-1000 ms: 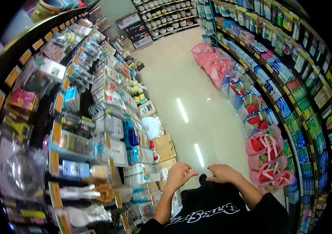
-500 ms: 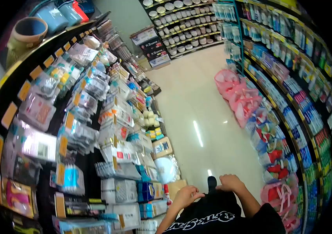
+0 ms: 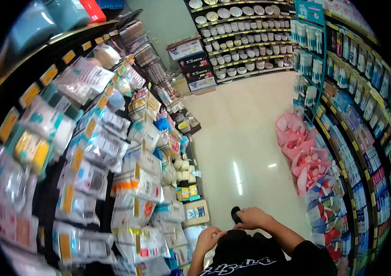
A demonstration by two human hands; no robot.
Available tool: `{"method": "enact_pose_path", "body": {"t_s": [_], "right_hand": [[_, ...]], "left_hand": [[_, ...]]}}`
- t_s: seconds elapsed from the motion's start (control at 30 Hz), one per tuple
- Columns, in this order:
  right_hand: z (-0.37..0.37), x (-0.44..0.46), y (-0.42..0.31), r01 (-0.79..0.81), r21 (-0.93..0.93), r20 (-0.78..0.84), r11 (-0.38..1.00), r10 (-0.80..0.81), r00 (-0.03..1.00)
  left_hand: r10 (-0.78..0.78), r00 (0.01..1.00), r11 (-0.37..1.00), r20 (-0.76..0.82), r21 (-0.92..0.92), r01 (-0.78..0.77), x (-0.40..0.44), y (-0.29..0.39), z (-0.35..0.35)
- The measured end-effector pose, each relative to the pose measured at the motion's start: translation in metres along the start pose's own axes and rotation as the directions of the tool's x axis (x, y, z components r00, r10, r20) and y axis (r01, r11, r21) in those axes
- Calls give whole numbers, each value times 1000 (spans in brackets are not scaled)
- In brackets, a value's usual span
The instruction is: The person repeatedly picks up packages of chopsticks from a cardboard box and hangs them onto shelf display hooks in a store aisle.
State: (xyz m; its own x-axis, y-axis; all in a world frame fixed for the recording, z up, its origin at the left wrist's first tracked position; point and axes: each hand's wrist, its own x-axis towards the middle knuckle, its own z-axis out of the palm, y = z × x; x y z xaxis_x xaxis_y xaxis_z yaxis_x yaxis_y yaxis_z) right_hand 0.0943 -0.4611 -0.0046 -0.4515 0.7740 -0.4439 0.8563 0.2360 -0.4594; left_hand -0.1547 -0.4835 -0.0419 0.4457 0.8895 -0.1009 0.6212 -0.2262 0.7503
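Note:
My left hand (image 3: pixel 209 240) is at the front of my black shirt (image 3: pixel 253 253), near the lower middle of the head view. Its fingers are curled with the tips against the dark cloth; whatever they pinch is hidden. Slightly higher and to the right, my right hand (image 3: pixel 253 218) also has bent fingers pressed together over the upper edge of the shirt. I cannot make out anything between them. Below the right fingers the toe of a dark shoe (image 3: pixel 236 214) shows on the floor. Neither hand touches the shelves.
Packaged goods (image 3: pixel 138 184) hang in rows on the left. Pink bags (image 3: pixel 303 154) bulge into the aisle from the right shelves, beside toothpaste boxes (image 3: pixel 379 184). Stacked cartons (image 3: pixel 193 64) and shelves of bowls (image 3: pixel 246 46) stand at the far end of the shiny floor (image 3: pixel 232 119).
The view has moved forward along the aisle, and the bowls and cartons look nearer. My right hand has shifted left, closer to my left hand. The shoe has moved slightly left.

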Motion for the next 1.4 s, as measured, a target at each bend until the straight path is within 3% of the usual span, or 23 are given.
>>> {"method": "enact_pose_path", "body": {"t_s": [0.03, 0.13, 0.17, 0.23, 0.33, 0.4, 0.43, 0.53, 0.67, 0.73, 0.8, 0.93, 1.0, 1.1, 1.2, 1.33, 1.4], "right_hand": [[-11, 15, 12, -78, -17, -17, 997, 77, 997], [-53, 48, 52, -97, 7, 82, 995, 96, 992], [-61, 61, 69, -91, 75, 32, 993, 88, 996], [-80, 89, 96, -63, 230, -61, 971, 79, 995], [-136, 119, 114, -299, 107, 3, 948, 301, 954], [-167, 147, 137, -282, 251, 73, 926, 273, 959], [-178, 163, 152, -273, 319, 105, 907, 253, 962], [-189, 223, 213, -295, 262, 37, 919, 296, 954], [-255, 304, 280, -384, 166, 91, 908, 374, 923], [-301, 347, 311, -413, 99, 98, 905, 404, 909], [-358, 394, 326, -330, 57, 31, 942, 328, 944], [-466, 494, 328, -125, -64, -123, 990, 116, 986], [-512, 539, 320, -19, -83, -77, 996, 13, 997], [-561, 598, 326, 219, 87, -135, 972, -206, 969], [-599, 654, 355, 207, 88, -51, 974, -204, 978], [-622, 725, 423, -56, -101, 38, 993, 60, 997], [-655, 742, 443, -170, -75, 188, 983, 181, 965]], "left_hand": [[-41, 997, 997, 67, -69, 46, 33, -3, -10], [19, 993, 1000, 114, 12, -21, 135, 9, -53], [25, 989, 999, 143, 24, -28, 169, 13, -67], [141, 978, 987, 150, 60, -152, 240, 17, -93], [263, 948, 956, 179, 81, -280, 329, 32, -129], [319, 933, 946, 168, -2, -323, 385, 39, -148], [289, 941, 957, 173, -65, -282, 407, 41, -154], [290, 934, 957, 209, -79, -279, 479, 23, -162], [219, 922, 975, 318, -45, -216, 569, -16, -164], [102, 929, 995, 356, -41, -94, 608, -23, -173], [80, 935, 990, 345, 81, -115, 648, -30, -187], [2, 944, 997, 329, 77, -29, 733, -34, -219], [7, 943, 999, 332, 41, -22, 776, -26, -240], [42, 971, 998, 235, -52, -31, 844, -55, -246], [36, 968, 999, 248, -37, -28, 923, -81, -256], [62, 954, 993, 293, -114, -29, 1040, -107, -277], [113, 939, 988, 325, -134, -73, 1109, -117, -293]]}}
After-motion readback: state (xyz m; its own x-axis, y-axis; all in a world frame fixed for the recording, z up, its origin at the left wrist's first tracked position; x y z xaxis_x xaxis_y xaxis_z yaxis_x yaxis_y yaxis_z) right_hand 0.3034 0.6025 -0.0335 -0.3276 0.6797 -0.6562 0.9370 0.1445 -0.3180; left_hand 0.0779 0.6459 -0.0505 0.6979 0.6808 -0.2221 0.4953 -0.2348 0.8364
